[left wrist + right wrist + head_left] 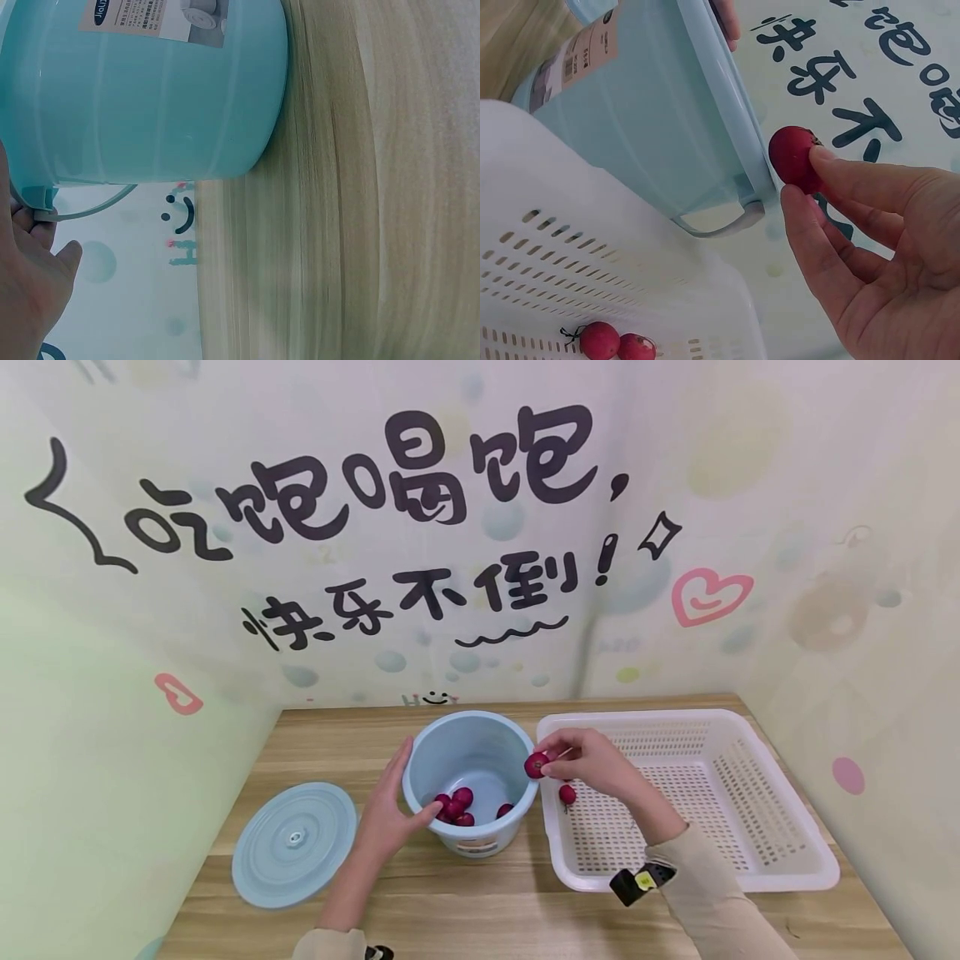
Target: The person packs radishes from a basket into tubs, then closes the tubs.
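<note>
My left hand (390,814) holds the light blue bucket (471,842) at its left rim, thumb over the edge and fingers along the outside. Between the thumb and fingers of my right hand (592,762) is a round red radish (536,765), pinched right at the bucket's right rim. Several red radishes (462,797) lie at the bottom of the bucket. In the right wrist view, two radishes (600,341) sit in the white basket (562,180); my right hand partly covers them from the head view.
The bucket's round blue lid (295,843) lies on the wooden table (480,914) to the left. The white slotted basket stands close against the bucket's right side. A decorated wall (465,543) with large lettering rises behind the table. The bucket's handle (727,225) hangs down outside.
</note>
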Motion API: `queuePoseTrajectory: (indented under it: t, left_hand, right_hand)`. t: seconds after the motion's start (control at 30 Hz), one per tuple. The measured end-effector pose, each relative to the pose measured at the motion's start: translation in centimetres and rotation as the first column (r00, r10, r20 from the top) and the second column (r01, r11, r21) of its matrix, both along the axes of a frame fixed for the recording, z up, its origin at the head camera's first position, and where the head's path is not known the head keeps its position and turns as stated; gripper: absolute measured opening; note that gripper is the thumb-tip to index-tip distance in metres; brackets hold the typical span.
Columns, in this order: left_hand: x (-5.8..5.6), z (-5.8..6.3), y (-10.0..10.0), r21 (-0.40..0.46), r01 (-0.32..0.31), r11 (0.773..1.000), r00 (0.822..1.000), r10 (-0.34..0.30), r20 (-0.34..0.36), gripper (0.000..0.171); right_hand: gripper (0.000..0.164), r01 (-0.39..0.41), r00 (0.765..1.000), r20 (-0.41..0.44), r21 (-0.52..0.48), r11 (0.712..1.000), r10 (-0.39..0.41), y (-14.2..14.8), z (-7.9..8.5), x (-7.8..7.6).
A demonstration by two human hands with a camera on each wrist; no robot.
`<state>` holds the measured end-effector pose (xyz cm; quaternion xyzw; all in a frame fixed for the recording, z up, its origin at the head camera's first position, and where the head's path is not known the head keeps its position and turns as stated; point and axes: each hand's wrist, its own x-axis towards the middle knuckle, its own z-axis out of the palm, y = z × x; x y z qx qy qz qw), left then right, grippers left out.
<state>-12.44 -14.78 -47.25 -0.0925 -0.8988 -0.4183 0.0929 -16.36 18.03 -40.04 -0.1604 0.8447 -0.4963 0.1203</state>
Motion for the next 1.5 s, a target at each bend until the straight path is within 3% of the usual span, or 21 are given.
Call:
queuePoseTrajectory:
  t: [0.87,1.5]
  left_hand:
    - [0.1,-0.2,0.0,0.022,-0.002,1.000,1.000,0.002,0.003,0.099]
    - [0.0,-0.1,0.1,0.012,-0.009,1.000,1.000,0.009,0.023,0.098]
  right_hand:
    - [0.027,-0.026,1.000,0.016,-0.089,0.996,0.027,-0.2,-0.1,0.0]
    - [0.031,0.035,0.999,0.033,-0.131,0.991,-0.030,1.0,-1.7,-0.3]
